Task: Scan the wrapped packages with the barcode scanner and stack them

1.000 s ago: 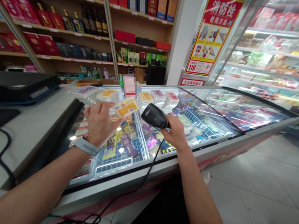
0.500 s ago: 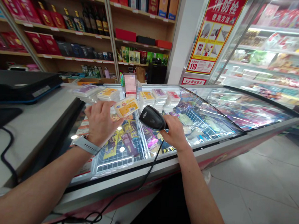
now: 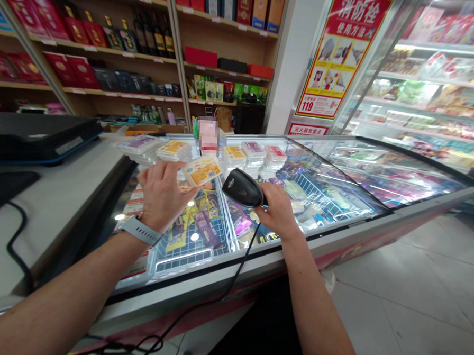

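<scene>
My left hand [image 3: 162,192], with a grey watch strap at the wrist, grips a flat clear plastic box with a yellow label [image 3: 203,170] by its left end. The label and its barcode face up, tilted towards me. In my right hand [image 3: 277,209] is a black barcode scanner [image 3: 243,188], its head pointing left at the box with a small gap between. A black cable [image 3: 240,265] hangs from the scanner. Just behind are stacks of similar boxes with yellow [image 3: 234,153], purple [image 3: 254,149] and red [image 3: 275,152] labels, standing on the freezer glass.
Below my hands is a glass-topped chest freezer [image 3: 335,188] with wire baskets of packaged goods. A white counter [image 3: 73,190] with a black device [image 3: 36,135] lies to the left. Shelves of bottles and boxes stand behind; a lit display cooler [image 3: 427,97] is at right.
The yellow-labelled box and both hands appear slightly further right, along with the whole scene, as the view shifts a little. Both hands keep their holds.
</scene>
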{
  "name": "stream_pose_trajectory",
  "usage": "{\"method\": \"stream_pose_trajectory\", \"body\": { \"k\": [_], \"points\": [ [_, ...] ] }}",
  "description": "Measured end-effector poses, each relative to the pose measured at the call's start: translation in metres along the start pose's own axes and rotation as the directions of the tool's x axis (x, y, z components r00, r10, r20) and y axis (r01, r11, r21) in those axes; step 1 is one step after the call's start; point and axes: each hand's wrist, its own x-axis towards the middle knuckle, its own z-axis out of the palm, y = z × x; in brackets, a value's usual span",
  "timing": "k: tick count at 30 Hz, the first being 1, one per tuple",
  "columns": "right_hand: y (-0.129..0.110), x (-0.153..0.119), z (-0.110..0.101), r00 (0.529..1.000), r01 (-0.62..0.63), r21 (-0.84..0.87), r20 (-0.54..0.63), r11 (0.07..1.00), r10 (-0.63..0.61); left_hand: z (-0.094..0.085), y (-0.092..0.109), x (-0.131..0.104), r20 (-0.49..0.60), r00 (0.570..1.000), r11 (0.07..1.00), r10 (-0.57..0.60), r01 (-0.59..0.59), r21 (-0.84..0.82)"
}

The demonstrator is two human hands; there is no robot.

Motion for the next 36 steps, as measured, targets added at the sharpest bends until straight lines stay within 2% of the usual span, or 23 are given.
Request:
{"method": "stream_pose_trajectory", "body": {
  "k": [5, 8, 12, 18, 26, 29, 31, 34, 36],
  "points": [
    [0.001, -0.001, 0.000, 1.000, 0.001, 0.012, -0.018, 1.000, -0.001, -0.005, -0.004, 0.004, 0.020, 0.999, 0.999, -0.032, 0.032, 0.008],
    [0.002, -0.001, 0.000, 1.000, 0.002, 0.011, -0.025, 1.000, -0.002, -0.015, -0.015, 0.011, 0.021, 0.992, 0.992, -0.128, 0.128, 0.020],
    [0.002, -0.002, 0.000, 1.000, 0.003, 0.001, -0.027, 1.000, -0.003, -0.026, -0.036, 0.022, -0.046, 0.965, 0.965, -0.259, 0.260, 0.021],
    [0.003, -0.002, 0.001, 1.000, -0.012, -0.015, -0.027, 1.000, 0.012, -0.025, -0.052, 0.041, -0.057, 0.922, 0.922, -0.382, 0.385, 0.043],
    [0.004, -0.003, 0.001, 1.000, -0.022, -0.014, -0.021, 1.000, 0.022, -0.021, -0.049, 0.075, 0.013, 0.943, 0.935, -0.332, 0.327, 0.141],
    [0.004, -0.003, 0.000, 0.999, -0.030, -0.006, -0.038, 1.000, 0.030, -0.019, -0.049, 0.082, 0.099, 0.938, 0.933, -0.333, 0.312, 0.181],
    [0.005, -0.003, 0.000, 0.998, -0.036, -0.002, -0.054, 0.999, 0.036, -0.018, -0.045, 0.081, 0.105, 0.934, 0.930, -0.341, 0.319, 0.184],
    [0.005, -0.005, -0.001, 0.993, -0.064, 0.002, -0.100, 0.998, 0.063, -0.018, -0.028, 0.076, 0.055, 0.953, 0.955, -0.297, 0.295, 0.038],
    [0.006, -0.005, -0.002, 0.984, -0.088, 0.006, -0.156, 0.996, 0.088, -0.013, -0.010, 0.072, 0.083, 0.966, 0.962, -0.245, 0.253, -0.101]
  ]
}}
